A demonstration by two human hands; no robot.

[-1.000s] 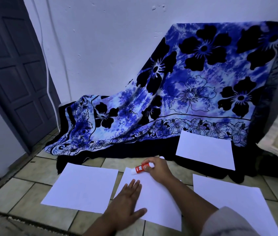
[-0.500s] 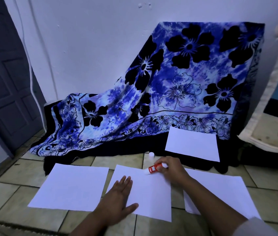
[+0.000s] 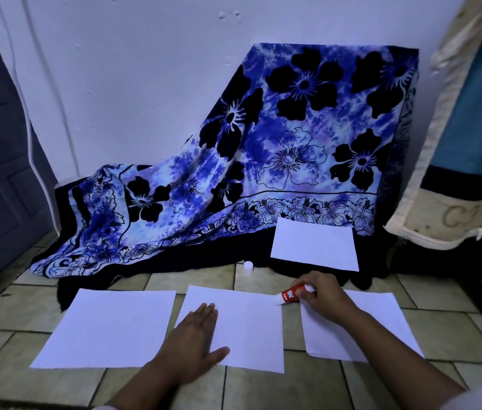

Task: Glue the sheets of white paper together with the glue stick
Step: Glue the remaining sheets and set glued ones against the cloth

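- The left hand is laid flat on the middle sheet, fingers straight and close together, thumb spread to the side. Nothing is held in it. The sheet is probably being pinned to the tiled floor so that it is not dragged by the glue.
- The glue stick is pinched in the grip of the right hand, with fingers and thumb curled round its white rear end. It is tilted low, and the tip is set at the right edge of the middle sheet, near the far corner. Contact with the paper seems likely but cannot be confirmed.
- That edge is judged to be the one chosen for gluing, since the right sheet lies just beside it with a narrow strip of floor between.
- The white cap has been stood on the floor beyond the middle sheet, out of the way of the hands.
- The left sheet lies beside the middle one, apart from it. A far sheet rests on the dark hem of the blue floral cloth.
- No two sheets are seen joined yet, so the task is judged to be near its start.
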